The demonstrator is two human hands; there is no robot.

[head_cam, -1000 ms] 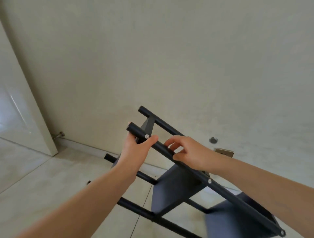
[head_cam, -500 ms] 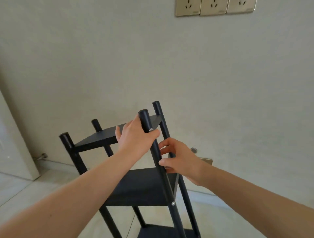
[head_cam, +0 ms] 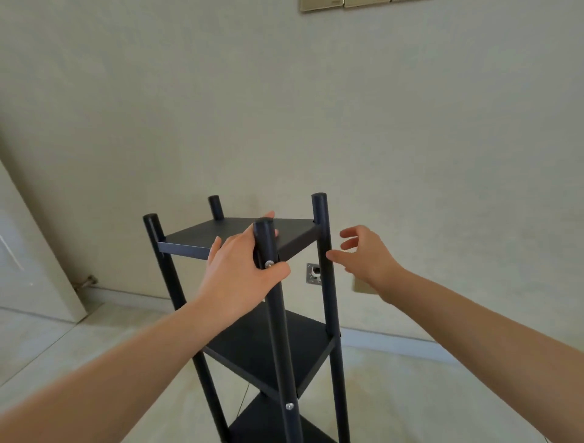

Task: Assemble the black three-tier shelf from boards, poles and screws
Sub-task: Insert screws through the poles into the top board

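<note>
Shelf (head_cam: 252,347): upright on the floor (head_cam: 410,395), before the wall (head_cam: 284,110).
Boards: top board (head_cam: 234,235) over middle board (head_cam: 271,351), between four poles.
Left hand (head_cam: 240,278): on the near pole (head_cam: 278,332), at the top board.
Right hand (head_cam: 366,254): just right of the right pole (head_cam: 328,284), apart from it.
Door (head_cam: 31,253): far left.

Head view, seemingly near, downward-forward

shelf feet: the bottom board (head_cam: 268,425) and all poles run off the lower edge
near pole (head_cam: 274,303): the left hand (head_cam: 240,278) wraps it and hides part of the top board's (head_cam: 221,235) corner
sockets (head_cam: 344,3): cut by the top edge
wall plate (head_cam: 313,273): partly behind the right pole (head_cam: 325,268); possibly a socket, too small to tell
</note>
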